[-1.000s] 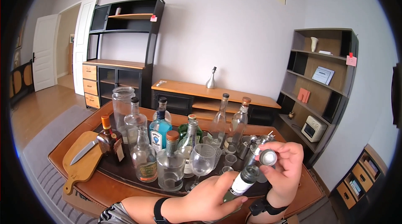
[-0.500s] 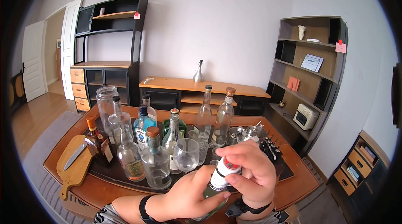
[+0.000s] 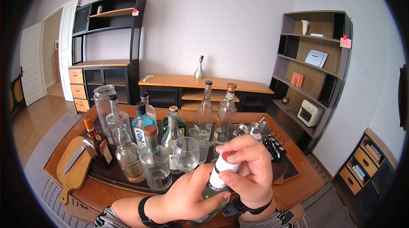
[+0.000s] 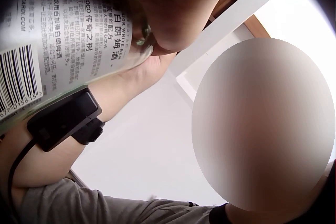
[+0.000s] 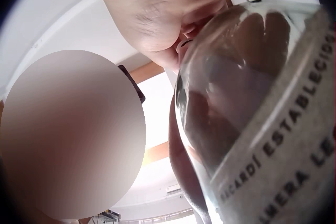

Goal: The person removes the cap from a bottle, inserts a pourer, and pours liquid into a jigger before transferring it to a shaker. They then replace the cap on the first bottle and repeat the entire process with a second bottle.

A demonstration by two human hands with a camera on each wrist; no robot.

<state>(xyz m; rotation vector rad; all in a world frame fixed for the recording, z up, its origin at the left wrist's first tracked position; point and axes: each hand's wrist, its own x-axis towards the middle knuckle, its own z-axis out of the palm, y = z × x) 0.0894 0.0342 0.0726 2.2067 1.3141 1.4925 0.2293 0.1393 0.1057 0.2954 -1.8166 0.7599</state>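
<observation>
Low at the front of the head view, my left hand grips a clear rum bottle around its neck and shoulder, the bottle leaning. A white bottle cap with a red top sits at the mouth of that bottle. My right hand pinches the cap, thumb on the near side and fingers over the top. Large in the right wrist view are the bottle's glass shoulder and pale label. A stemmed glass stands just beyond my left hand.
Several bottles crowd the leather-topped table, among them a corked clear bottle and a blue bottle. A knife lies on a wooden board at left. Black-handled bar tools stand at right.
My right hand has brought the cap from beside the bottle onto its mouth. The fingers now lie over its red top. The head view has swung slightly right.
</observation>
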